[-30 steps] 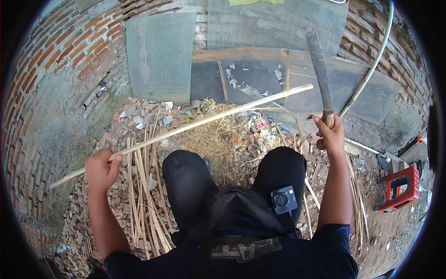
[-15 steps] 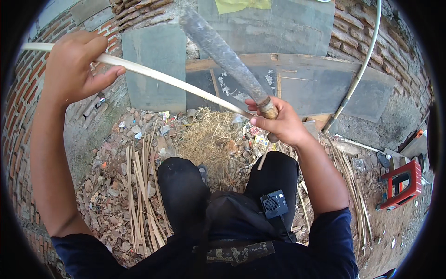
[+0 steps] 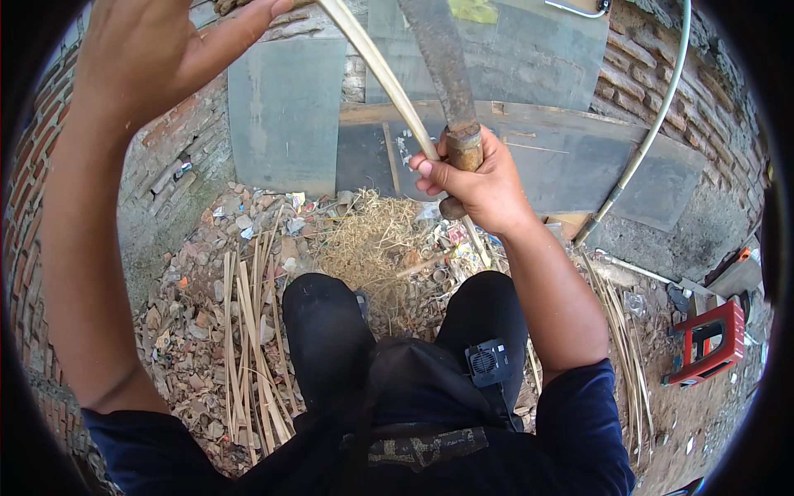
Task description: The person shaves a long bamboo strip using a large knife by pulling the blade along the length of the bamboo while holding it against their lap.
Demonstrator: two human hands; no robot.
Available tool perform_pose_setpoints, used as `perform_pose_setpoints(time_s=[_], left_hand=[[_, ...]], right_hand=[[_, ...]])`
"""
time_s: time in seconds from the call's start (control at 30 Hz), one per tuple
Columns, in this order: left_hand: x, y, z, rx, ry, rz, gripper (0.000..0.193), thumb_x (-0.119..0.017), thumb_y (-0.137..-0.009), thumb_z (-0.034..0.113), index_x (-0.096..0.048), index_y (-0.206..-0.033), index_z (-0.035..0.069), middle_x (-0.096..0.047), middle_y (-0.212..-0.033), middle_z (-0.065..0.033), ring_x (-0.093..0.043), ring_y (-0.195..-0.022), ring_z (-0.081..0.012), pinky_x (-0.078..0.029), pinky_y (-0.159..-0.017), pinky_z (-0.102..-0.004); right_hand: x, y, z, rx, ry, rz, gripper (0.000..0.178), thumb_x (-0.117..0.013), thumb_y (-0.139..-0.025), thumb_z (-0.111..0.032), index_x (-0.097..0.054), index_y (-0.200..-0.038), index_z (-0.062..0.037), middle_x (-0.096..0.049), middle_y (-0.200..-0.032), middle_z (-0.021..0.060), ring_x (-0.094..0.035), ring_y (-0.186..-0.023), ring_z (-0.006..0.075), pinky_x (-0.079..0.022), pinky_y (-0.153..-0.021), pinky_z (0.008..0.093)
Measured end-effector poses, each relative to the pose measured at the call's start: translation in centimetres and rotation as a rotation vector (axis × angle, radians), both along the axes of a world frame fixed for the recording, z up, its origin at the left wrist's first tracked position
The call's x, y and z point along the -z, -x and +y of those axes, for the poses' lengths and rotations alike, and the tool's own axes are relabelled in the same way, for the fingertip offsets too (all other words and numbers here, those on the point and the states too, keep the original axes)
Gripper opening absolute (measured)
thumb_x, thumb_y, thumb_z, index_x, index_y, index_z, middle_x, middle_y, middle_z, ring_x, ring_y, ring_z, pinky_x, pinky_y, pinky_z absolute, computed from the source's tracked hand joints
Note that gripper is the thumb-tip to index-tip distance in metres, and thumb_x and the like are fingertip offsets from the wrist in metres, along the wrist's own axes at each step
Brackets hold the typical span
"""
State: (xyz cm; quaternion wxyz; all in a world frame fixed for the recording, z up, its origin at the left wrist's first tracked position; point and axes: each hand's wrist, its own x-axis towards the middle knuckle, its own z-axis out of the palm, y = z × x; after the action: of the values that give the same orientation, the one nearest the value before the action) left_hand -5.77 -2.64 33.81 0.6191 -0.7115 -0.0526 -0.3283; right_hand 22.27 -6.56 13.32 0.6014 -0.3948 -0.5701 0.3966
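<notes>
My right hand is closed round the wooden handle of a machete, whose dark, worn blade points up past the top edge. Between thumb and fingers, the same hand pinches a pale bamboo strip. The strip runs from the top edge down through the hand, and its lower end hangs over my right knee. My left hand is raised at the upper left, thumb stretched out, beside the strip and apart from its visible part. The top edge cuts off most of its fingers.
Split strips lie on rubble left of my legs, and more strips lie to the right. Dry shavings are heaped ahead. A red plastic stool rests at the right. Brick walls and grey panels stand around, with a pipe leaning there.
My left hand has risen and its thumb has come away from the strip. The strip now stands steeper. My right hand has shifted slightly left and up, turning the machete more upright.
</notes>
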Motion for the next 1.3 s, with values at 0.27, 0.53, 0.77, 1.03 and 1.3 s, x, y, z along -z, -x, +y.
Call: perform_pose_setpoints(time_s=[0.27, 0.53, 0.77, 1.03, 1.3], left_hand=[[24.2, -0.2, -2.7, 0.318, 1.922, -0.091, 0.024, -0.072, -0.088, 0.022, -0.064, -0.079, 0.001, -0.063, -0.072, -0.0076, -0.060, -0.063, -0.0192, -0.045, -0.059, -0.0317], [36.8, -6.8, -3.1, 0.447, 1.682, -0.422, 0.056, -0.073, -0.091, 0.038, -0.060, -0.125, -0.005, -0.070, -0.104, -0.0204, -0.068, -0.103, -0.0331, -0.052, -0.091, -0.0395], [39.4, -6.2, -2.2, 0.913, 2.358, -0.326, 0.031, -0.048, -0.108, 0.026, -0.058, -0.120, -0.001, -0.065, -0.091, -0.0057, -0.062, -0.082, -0.0126, -0.052, -0.076, -0.0292], [40.9, -4.5, -4.3, 0.882, 2.048, -0.966, 0.018, -0.054, -0.102, 0.021, -0.050, -0.095, 0.005, -0.050, -0.080, -0.0020, -0.044, -0.070, -0.0106, -0.039, -0.063, -0.0286], [37.9, -0.7, -4.4, 0.560, 1.588, -0.757, 0.040, -0.070, -0.092, 0.029, -0.052, -0.113, 0.000, -0.054, -0.101, -0.0111, -0.053, -0.088, -0.0201, -0.045, -0.081, -0.0324]], right_hand=[[-2.9, 0.0, 0.4, 0.134, -0.156, 0.099, 0.030, -0.078, -0.087, -0.010, -0.052, -0.101, -0.0056, -0.072, -0.089, 0.0092, -0.070, -0.072, 0.0135, -0.057, -0.062, 0.0286], [-4.6, 2.8, 0.7, 0.049, -0.311, 0.290, 0.029, -0.075, -0.088, -0.005, -0.049, -0.101, -0.0067, -0.072, -0.100, 0.0163, -0.071, -0.074, 0.0189, -0.059, -0.065, 0.0329], [-4.1, 5.5, 1.3, -0.050, -0.258, 0.382, 0.027, -0.073, -0.089, -0.004, -0.048, -0.100, -0.0071, -0.071, -0.104, 0.0165, -0.071, -0.075, 0.0203, -0.060, -0.065, 0.0338], [-4.0, 9.4, 2.4, -0.075, -0.163, 0.423, 0.023, -0.073, -0.090, -0.005, -0.052, -0.096, -0.0093, -0.071, -0.101, 0.0119, -0.070, -0.072, 0.0184, -0.059, -0.063, 0.0332], [-5.2, 11.1, 2.5, -0.145, -0.190, 0.515, 0.025, -0.072, -0.089, -0.003, -0.051, -0.099, -0.0120, -0.068, -0.103, 0.0112, -0.068, -0.071, 0.0199, -0.058, -0.062, 0.0333]])
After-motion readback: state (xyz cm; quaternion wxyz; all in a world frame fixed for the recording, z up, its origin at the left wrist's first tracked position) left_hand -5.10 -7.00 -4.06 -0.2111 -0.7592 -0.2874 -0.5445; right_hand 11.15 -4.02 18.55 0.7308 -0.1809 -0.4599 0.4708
